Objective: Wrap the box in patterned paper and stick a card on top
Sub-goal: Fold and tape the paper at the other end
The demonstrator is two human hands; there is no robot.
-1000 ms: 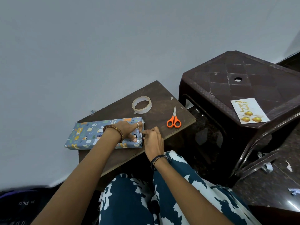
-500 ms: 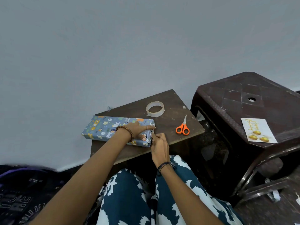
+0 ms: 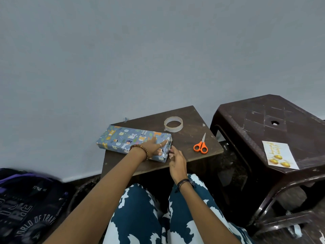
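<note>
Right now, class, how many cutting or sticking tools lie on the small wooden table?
2: the tape roll near the far edge, the orange scissors near the right edge. None seems hidden.

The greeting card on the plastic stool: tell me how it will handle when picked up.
The greeting card is a thin flat sheet lying flush on the stool, so it is probably light and somewhat bendy. Lying flat, it may be hard to pinch; sliding it toward the stool's edge would likely help. It cannot roll or tip.

right hand (image 3: 177, 162) off the box's (image 3: 123, 138) end, fingers now relaxed
</note>
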